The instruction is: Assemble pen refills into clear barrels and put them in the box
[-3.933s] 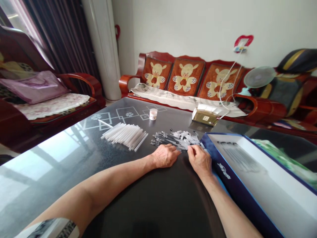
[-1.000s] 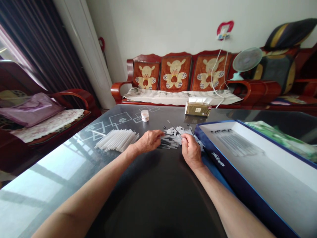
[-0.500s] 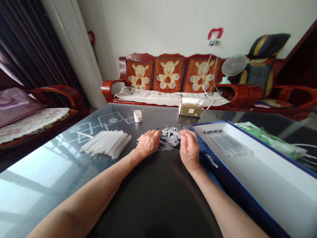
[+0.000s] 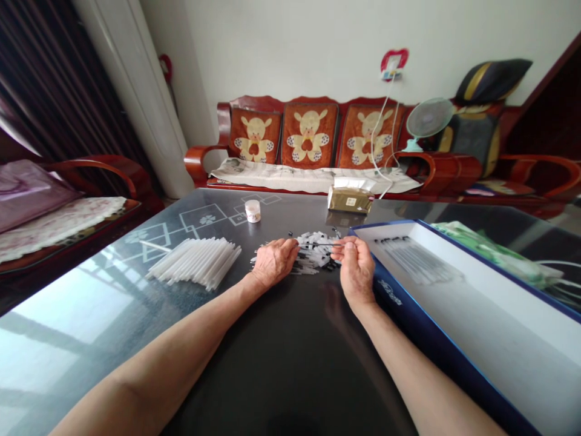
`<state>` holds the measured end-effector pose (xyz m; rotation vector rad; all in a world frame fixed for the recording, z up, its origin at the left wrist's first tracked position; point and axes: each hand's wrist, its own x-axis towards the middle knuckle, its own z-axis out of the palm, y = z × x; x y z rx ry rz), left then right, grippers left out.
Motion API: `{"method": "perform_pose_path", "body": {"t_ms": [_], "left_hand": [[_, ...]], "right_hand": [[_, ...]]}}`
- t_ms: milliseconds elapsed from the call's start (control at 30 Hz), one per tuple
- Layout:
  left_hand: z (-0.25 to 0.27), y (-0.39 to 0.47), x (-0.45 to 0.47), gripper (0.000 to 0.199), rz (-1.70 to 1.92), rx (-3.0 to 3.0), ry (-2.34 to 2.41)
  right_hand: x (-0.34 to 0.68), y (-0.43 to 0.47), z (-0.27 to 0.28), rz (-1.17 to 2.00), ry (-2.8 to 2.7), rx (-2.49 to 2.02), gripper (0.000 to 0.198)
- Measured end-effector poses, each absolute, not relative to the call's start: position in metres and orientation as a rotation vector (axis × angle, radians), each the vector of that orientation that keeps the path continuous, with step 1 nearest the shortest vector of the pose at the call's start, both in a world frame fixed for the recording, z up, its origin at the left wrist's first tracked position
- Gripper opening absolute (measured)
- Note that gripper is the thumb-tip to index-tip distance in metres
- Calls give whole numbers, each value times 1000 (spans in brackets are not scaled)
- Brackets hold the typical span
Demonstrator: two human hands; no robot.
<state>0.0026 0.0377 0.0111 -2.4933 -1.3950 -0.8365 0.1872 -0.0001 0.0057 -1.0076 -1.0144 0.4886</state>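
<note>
A thin dark pen refill (image 4: 320,244) stretches level between my two hands, over the middle of the table. My right hand (image 4: 357,269) pinches its right end between thumb and fingers. My left hand (image 4: 275,261) is closed around its other end; whatever else lies inside those fingers is hidden. Just behind and between the hands is a heap of small white and black pen parts (image 4: 313,261). Left of my left hand lies a stack of white pen barrels (image 4: 196,262), side by side.
An open blue box (image 4: 408,321) with a white inside stands at the right, holding a row of black-tipped pens (image 4: 411,260). Farther back are a small white jar (image 4: 253,212) and a tissue pack (image 4: 349,198). A green-and-white bag (image 4: 494,254) lies beyond the box.
My right hand has moved a little to the right and turned, and the dark refill now shows stretched between the hands. My left hand has barely shifted.
</note>
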Motion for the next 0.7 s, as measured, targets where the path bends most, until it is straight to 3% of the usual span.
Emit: {"method": "perform_pose_path", "body": {"t_ms": [367, 533, 600, 700], "left_hand": [[13, 29, 6, 37, -806, -2575, -1046], [15, 22, 11, 49, -680, -2593, -1017], [14, 23, 10, 53, -670, -2574, -1081], [13, 26, 9, 55, -714, -2512, -1222]], "right_hand": [[172, -3, 11, 731, -920, -1057, 39], [170, -1, 7, 835, -823, -1037, 38], [176, -2, 7, 738, -1002, -1090, 32], [193, -2, 8, 284, -1303, -1216, 27]]}}
